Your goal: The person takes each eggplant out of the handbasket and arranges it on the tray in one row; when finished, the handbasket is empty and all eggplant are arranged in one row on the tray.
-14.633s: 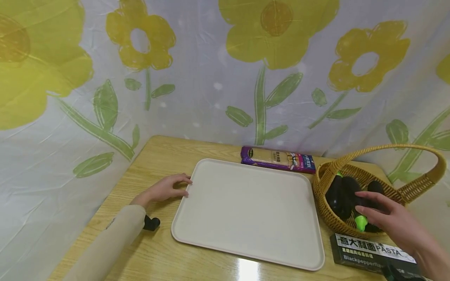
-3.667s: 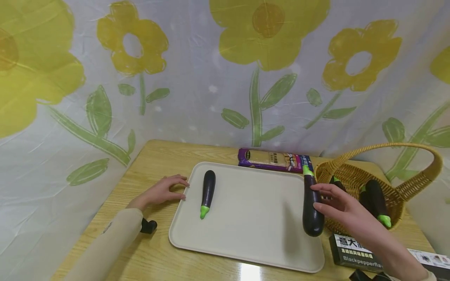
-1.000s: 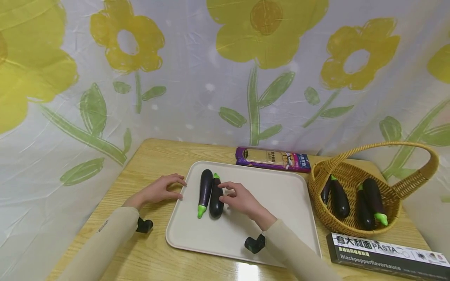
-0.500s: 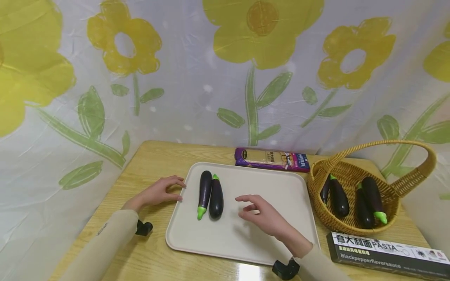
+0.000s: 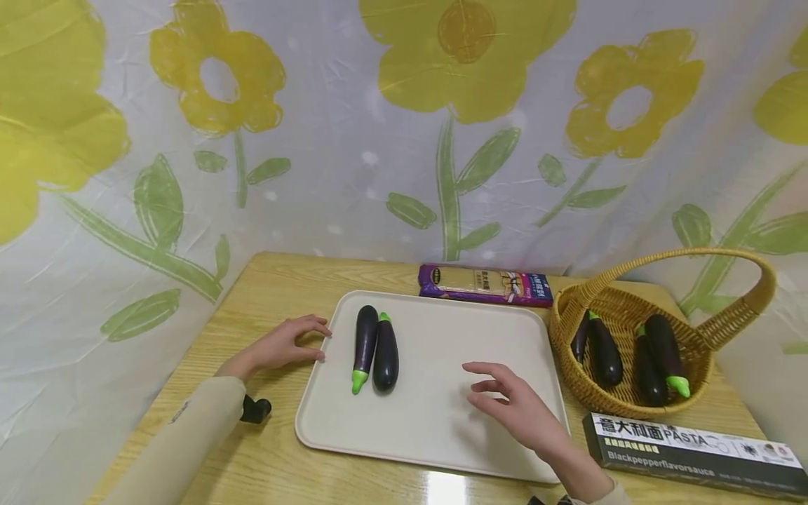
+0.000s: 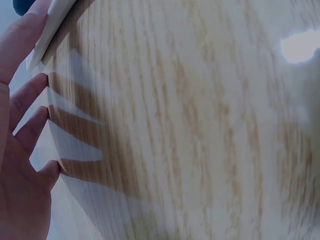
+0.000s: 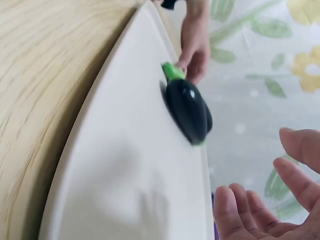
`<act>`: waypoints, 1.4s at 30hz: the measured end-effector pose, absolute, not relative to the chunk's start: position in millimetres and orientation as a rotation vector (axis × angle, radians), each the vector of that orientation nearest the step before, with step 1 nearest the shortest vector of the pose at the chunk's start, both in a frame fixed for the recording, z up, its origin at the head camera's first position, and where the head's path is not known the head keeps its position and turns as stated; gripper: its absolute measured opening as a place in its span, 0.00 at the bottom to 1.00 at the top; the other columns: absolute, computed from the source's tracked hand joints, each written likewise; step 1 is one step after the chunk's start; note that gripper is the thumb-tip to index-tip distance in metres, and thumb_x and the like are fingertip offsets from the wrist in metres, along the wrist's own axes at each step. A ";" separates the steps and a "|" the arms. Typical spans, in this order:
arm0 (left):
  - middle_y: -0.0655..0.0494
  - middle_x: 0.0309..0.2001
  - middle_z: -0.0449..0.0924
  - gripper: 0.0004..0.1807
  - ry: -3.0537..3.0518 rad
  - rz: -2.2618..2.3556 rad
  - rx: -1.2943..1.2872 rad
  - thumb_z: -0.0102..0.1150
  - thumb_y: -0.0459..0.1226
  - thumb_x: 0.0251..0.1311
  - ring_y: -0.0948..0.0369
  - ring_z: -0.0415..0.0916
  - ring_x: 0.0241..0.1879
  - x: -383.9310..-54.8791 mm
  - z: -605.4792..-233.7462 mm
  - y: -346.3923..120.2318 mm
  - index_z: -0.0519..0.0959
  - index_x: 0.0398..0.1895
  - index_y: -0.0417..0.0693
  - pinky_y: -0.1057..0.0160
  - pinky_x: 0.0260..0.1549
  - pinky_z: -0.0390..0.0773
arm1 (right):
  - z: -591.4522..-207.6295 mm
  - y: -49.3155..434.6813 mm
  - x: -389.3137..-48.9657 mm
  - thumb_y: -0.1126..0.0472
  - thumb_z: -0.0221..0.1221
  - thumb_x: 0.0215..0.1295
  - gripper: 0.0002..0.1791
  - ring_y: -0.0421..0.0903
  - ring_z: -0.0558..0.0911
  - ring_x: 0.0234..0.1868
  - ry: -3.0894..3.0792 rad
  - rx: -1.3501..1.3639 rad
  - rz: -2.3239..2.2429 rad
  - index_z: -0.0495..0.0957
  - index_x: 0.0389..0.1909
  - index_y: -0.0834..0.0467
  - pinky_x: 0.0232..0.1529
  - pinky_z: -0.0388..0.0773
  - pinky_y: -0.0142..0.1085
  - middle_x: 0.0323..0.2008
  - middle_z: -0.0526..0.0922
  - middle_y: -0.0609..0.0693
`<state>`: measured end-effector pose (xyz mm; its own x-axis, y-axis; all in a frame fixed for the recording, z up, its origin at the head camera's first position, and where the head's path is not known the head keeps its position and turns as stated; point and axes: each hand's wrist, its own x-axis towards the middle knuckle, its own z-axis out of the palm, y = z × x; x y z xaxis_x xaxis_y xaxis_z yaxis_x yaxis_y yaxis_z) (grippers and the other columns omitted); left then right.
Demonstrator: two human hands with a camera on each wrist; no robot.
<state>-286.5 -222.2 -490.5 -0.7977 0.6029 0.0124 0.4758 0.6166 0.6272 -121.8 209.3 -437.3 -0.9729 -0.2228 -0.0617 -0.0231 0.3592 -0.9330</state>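
Two dark purple eggplants lie side by side on the left part of a white rectangular tray (image 5: 454, 421). The left eggplant (image 5: 365, 344) has its green stem toward the front; the right eggplant (image 5: 386, 358) has its stem toward the back. My left hand (image 5: 284, 344) rests at the tray's left rim, fingertips touching it and fingers relaxed. In the left wrist view, several fingertips (image 6: 37, 82) of that hand reach the table beside the rim. My right hand (image 5: 514, 403) hovers above the right part of the tray, fingers loosely bent, holding nothing.
A wicker basket (image 5: 583, 386) with a tall handle stands right of the tray, holding several eggplants (image 5: 606, 351). In front of it lies a black-and-white pasta box (image 5: 694, 452). A purple pasta packet (image 5: 482, 284) lies behind the tray on the wooden table (image 5: 265, 308).
Two eggplants have come from the basket onto the tray, carried by my right hand. It has let go of the second and drawn away to the right. My left hand stays at the rim.
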 end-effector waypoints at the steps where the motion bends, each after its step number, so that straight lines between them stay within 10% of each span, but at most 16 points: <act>1: 0.39 0.66 0.68 0.23 2.643 0.934 0.895 0.67 0.48 0.59 0.37 0.53 0.70 -286.4 -490.6 -222.4 0.79 0.55 0.51 0.29 0.65 0.44 | -438.3 212.3 -121.2 0.57 0.63 0.66 0.23 0.52 0.78 0.56 2.436 -0.190 -1.679 0.74 0.61 0.52 0.49 0.78 0.36 0.62 0.73 0.56; 24: 0.39 0.66 0.68 0.23 2.622 0.937 0.898 0.68 0.48 0.59 0.37 0.52 0.71 -287.5 -490.8 -223.1 0.79 0.55 0.51 0.32 0.66 0.48 | -406.2 289.1 -115.3 0.47 0.60 0.68 0.29 0.54 0.75 0.60 2.568 0.013 -1.563 0.70 0.66 0.55 0.52 0.78 0.38 0.64 0.72 0.58; 39: 0.40 0.66 0.68 0.22 2.629 0.955 0.896 0.67 0.47 0.59 0.38 0.53 0.70 -283.9 -487.1 -220.8 0.79 0.55 0.52 0.29 0.65 0.44 | -367.4 416.0 -167.1 0.51 0.47 0.77 0.34 0.19 0.71 0.46 2.734 -0.092 -1.247 0.55 0.70 0.73 0.47 0.80 0.29 0.66 0.61 0.74; 42: 0.40 0.66 0.68 0.22 2.629 0.957 0.886 0.67 0.48 0.59 0.38 0.53 0.71 -283.7 -487.2 -220.7 0.79 0.55 0.52 0.29 0.65 0.43 | -369.9 428.4 -180.1 0.48 0.45 0.78 0.37 0.29 0.75 0.52 2.679 -0.040 -1.269 0.50 0.72 0.73 0.51 0.80 0.34 0.68 0.58 0.75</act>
<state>-283.7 -220.7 -487.2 -0.7983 0.6022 0.0104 0.4679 0.6093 0.6402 -180.1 428.4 -369.9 -0.9839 -0.0995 -0.1482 0.0516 0.6362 -0.7698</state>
